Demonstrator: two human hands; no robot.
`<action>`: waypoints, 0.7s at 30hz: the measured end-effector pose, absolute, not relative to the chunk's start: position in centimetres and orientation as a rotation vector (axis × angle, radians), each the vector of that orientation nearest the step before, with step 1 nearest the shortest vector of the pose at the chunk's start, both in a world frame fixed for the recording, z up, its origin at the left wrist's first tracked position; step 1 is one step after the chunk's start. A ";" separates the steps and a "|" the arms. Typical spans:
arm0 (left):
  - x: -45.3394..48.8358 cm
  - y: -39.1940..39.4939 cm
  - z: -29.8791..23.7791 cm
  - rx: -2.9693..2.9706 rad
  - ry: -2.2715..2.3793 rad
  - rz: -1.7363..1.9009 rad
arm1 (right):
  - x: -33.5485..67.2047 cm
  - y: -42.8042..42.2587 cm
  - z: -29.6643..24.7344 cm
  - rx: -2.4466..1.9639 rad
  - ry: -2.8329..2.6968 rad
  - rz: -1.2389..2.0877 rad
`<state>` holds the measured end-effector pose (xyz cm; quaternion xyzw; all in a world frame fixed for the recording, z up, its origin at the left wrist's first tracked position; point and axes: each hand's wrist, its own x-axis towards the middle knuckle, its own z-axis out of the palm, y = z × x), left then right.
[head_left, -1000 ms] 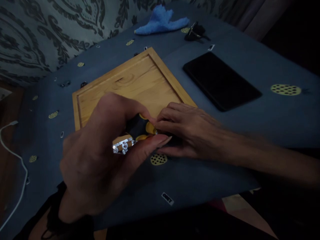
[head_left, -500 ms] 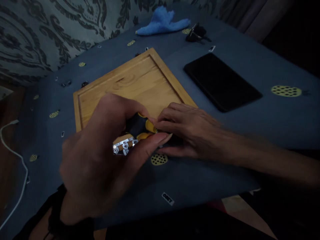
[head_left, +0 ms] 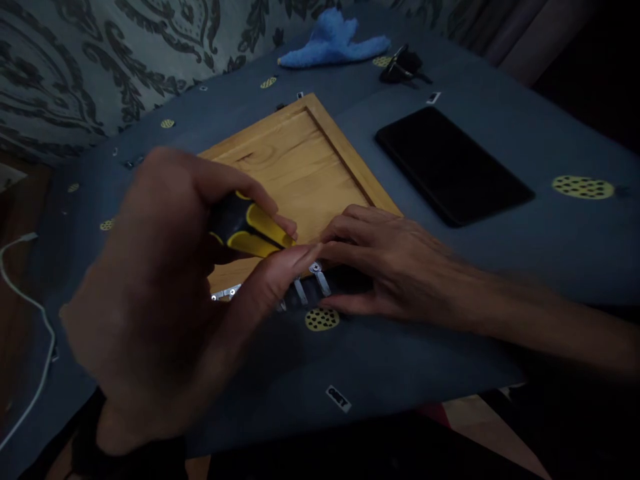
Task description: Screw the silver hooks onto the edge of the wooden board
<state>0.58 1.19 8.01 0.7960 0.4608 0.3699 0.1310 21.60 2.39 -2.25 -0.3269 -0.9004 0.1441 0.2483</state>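
My left hand (head_left: 165,287) is closed round the black and yellow handle of a screwdriver (head_left: 247,230), held over the near edge of a wooden tray-like board (head_left: 295,160). My right hand (head_left: 387,263) lies on the blue cloth at the board's near corner, its fingers pressed down on a dark strip with silver metal brackets (head_left: 310,290). A small silver hinge with screws (head_left: 225,293) shows at the board's edge below my left thumb. The screwdriver's tip is hidden behind my fingers.
A black phone or tablet (head_left: 453,163) lies to the right of the board. A blue fluffy cloth (head_left: 333,43) and a dark bunch of keys (head_left: 403,67) sit at the far edge. A white cable (head_left: 30,320) runs down the left side. Small loose parts dot the patterned tablecloth (head_left: 450,347).
My left hand has lifted and drawn back to the left with the screwdriver, baring more of its handle and the silver brackets. My right hand has stayed in place.
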 end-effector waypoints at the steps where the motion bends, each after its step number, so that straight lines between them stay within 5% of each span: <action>1: 0.8 1.3 8.1 2.335 1.396 1.040 | 21.6 2.4 -2.2 -0.901 -2.459 0.395; 11: 1.5 1.4 8.0 2.295 1.565 0.937 | 21.5 2.4 -2.3 -0.884 -2.450 0.393; 21: 0.7 1.4 6.3 2.350 1.237 1.044 | 21.7 2.4 -2.2 -0.896 -2.473 0.397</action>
